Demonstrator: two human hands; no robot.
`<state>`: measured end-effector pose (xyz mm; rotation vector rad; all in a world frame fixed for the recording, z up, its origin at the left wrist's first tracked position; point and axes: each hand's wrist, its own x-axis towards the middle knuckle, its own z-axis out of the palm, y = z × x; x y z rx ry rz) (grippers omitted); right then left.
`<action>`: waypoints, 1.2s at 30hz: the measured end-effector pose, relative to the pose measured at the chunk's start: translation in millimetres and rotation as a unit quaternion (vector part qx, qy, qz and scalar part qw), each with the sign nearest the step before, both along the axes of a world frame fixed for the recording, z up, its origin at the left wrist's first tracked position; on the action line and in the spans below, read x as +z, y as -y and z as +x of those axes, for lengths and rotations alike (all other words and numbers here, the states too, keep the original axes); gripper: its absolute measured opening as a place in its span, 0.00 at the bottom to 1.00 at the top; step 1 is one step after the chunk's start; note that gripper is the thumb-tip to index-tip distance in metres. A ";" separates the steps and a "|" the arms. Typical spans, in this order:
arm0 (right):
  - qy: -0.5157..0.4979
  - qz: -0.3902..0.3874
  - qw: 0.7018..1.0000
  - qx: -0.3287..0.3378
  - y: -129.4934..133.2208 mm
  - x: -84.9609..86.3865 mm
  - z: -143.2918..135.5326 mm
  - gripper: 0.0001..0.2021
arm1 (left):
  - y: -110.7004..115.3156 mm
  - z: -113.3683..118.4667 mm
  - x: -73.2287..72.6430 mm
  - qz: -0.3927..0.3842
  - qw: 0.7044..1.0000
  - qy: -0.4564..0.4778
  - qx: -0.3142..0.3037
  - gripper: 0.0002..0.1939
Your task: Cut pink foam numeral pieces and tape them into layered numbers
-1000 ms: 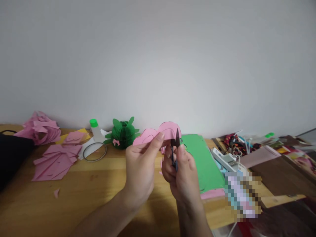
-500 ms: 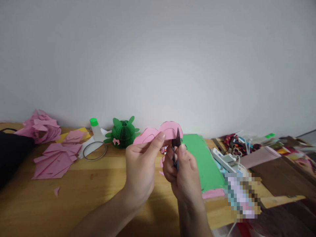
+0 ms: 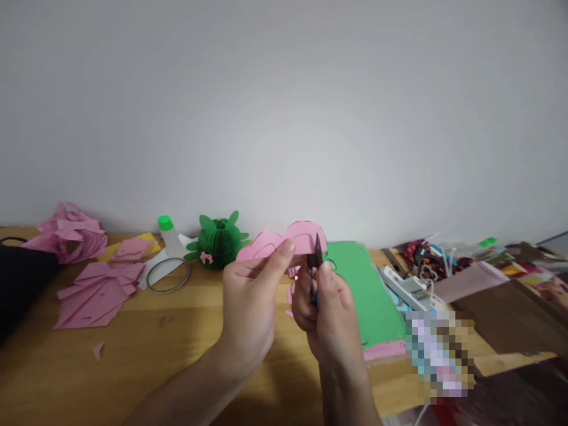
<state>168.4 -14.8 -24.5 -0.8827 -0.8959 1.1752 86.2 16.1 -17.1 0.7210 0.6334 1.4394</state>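
Between thumb and fingers, my left hand pinches a pink paper piece with scalloped top edges and dark curved lines drawn on it. My right hand is closed around dark-handled scissors, their blades pointing up at the paper's right end. The lower part of the scissors is mostly covered by my fingers. Behind my left hand stands a green honeycomb paper figure with leaf-like pieces and a small pink bow.
Folded pink paper, a glue bottle with a green cap and a metal ring lie on the left. Right of my hands are green sheets, a white power strip and a brown board. A dark object borders the left side.
The scissor blades look a little wider apart at the paper's right end. Both hands keep their grips, and the view has shifted slightly.
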 end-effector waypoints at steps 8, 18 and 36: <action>-0.005 0.010 1.000 0.009 1.8 -0.9 2.1 0.25 | 1.5 0.1 4.1 -0.004 1.000 -0.014 -0.010 0.15; 0.022 0.006 1.000 -0.005 3.7 -1.6 3.4 0.25 | 0.4 -0.3 7.0 0.016 1.000 -0.015 0.009 0.13; 0.040 0.027 0.998 0.030 8.1 -9.1 9.8 0.25 | -1.5 -0.9 6.0 0.045 0.997 -0.021 0.055 0.14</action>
